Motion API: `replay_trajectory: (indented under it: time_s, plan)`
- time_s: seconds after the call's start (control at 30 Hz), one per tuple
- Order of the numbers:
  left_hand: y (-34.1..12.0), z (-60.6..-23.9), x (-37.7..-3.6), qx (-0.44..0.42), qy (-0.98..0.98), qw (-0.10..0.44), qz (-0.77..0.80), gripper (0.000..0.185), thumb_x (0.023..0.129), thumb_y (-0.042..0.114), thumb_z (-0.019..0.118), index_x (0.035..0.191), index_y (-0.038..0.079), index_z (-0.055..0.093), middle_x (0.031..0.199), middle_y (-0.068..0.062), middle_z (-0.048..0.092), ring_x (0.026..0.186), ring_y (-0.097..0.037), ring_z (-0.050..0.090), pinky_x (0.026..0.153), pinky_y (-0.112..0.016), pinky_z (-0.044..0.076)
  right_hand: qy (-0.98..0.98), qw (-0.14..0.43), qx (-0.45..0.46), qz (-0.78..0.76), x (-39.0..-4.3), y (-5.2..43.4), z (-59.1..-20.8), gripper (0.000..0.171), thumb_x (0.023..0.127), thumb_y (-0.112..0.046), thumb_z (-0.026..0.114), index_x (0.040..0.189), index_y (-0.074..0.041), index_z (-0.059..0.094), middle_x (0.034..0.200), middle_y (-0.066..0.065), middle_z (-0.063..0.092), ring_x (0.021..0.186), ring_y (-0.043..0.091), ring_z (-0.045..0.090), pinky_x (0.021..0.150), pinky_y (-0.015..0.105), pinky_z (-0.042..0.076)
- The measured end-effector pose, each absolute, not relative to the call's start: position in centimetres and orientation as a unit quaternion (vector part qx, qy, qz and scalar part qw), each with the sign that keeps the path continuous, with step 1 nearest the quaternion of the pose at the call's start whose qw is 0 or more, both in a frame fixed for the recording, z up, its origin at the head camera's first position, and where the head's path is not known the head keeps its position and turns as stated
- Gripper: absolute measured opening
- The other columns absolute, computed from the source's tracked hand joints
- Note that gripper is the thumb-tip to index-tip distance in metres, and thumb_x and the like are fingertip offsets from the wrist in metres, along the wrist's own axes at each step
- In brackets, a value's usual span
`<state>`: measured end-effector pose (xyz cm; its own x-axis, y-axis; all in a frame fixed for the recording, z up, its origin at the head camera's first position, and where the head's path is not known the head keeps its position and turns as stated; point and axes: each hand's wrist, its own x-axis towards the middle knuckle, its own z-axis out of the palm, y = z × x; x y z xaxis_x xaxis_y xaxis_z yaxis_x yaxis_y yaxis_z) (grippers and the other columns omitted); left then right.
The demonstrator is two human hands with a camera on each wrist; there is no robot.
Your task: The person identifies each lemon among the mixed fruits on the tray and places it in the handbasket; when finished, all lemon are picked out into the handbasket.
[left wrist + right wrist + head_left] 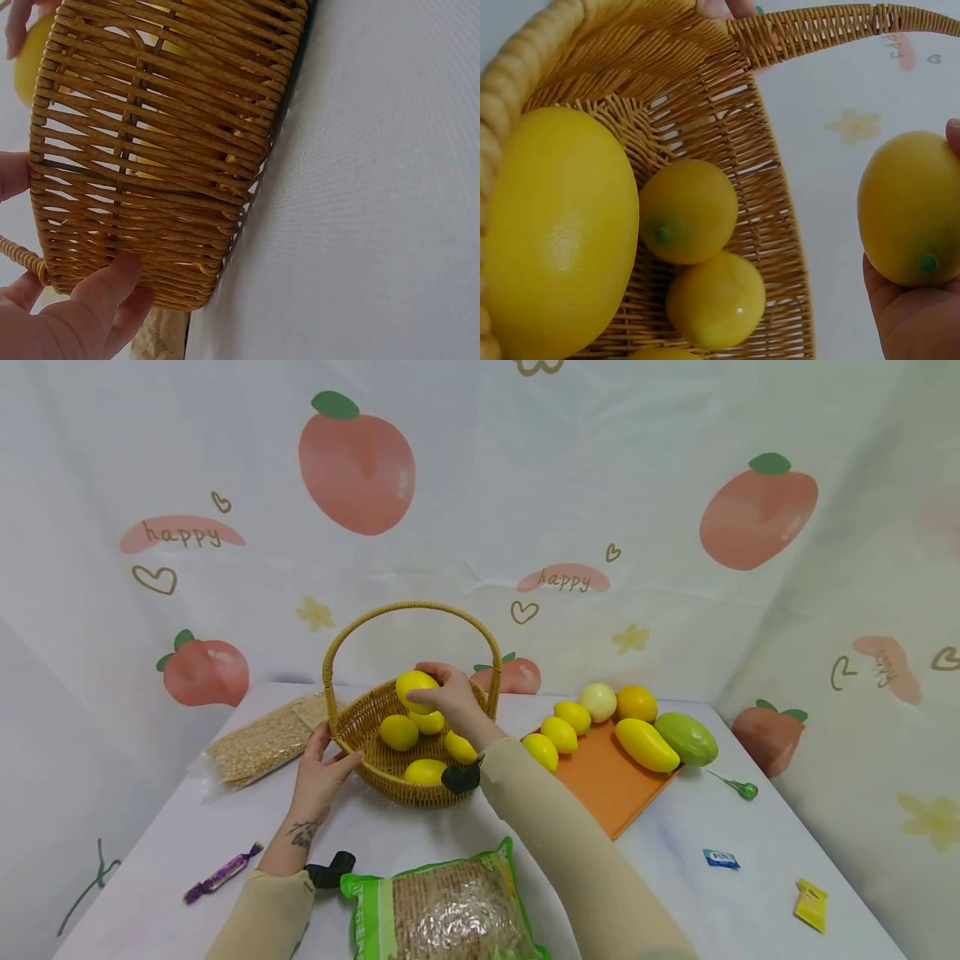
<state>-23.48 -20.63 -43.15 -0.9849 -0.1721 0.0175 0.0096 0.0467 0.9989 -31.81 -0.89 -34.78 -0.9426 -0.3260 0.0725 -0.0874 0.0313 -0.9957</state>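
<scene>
A woven wicker basket [390,781] with a tall arched handle [416,605] stands toward the back of the table. My left hand [318,781] grips its left side by the foot of the handle; in the left wrist view, fingers [112,285] press against the outer weave. Over the basket's back part, my right hand [453,697] holds a yellow lemon [414,691] between thumb and fingers. The right wrist view shows this lemon [907,210] with a green tip. Inside the basket lie several more lemons [398,732], two of them side by side [716,300].
Right of the basket, an orange tray [611,785] bears lemons [559,735], a mango [647,745] and other fruit. A grain bag [262,745] lies behind my left hand, a green-edged bag [450,910] in front. Candies [222,873] and a green-headed item [742,788] lie around.
</scene>
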Motion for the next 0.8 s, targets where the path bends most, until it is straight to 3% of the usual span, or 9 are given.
replay_trajectory:
  time_s: [0.23,0.5,0.8]
  plan:
    - [-20.6,-43.2,-23.6,0.050,-0.724,0.068,-0.684,0.079,0.088,0.005,0.059,0.150,0.016,0.011,0.155,-0.010,0.009,0.130,-0.038,0.035,0.073,-0.005,0.045,0.738,0.102,-0.139,-0.652,-31.7,-0.4,-35.8,0.055,0.080,-0.005,0.068,0.132,-0.003,0.049,0.126,0.009,0.054,0.105,0.020,0.055,0.087,0.027,0.050]
    - [-20.7,-43.2,-23.7,0.049,-0.720,0.067,-0.689,0.079,0.088,0.005,0.059,0.150,0.016,0.012,0.155,-0.011,0.009,0.130,-0.042,0.034,0.072,-0.005,0.045,0.724,0.109,-0.148,-0.665,-30.7,1.0,-36.2,0.050,0.082,-0.001,0.066,0.129,-0.002,0.051,0.132,0.016,0.051,0.125,0.029,0.046,0.101,0.035,0.043]
    - [-20.8,-43.2,-23.7,0.053,-0.722,0.064,-0.687,0.080,0.088,0.006,0.060,0.150,0.018,0.011,0.155,-0.009,0.008,0.131,-0.041,0.033,0.072,-0.004,0.045,0.668,0.056,-0.136,-0.729,-28.7,5.9,-35.9,0.048,0.080,0.008,0.063,0.126,0.006,0.050,0.122,0.016,0.058,0.116,0.027,0.054,0.099,0.032,0.044]
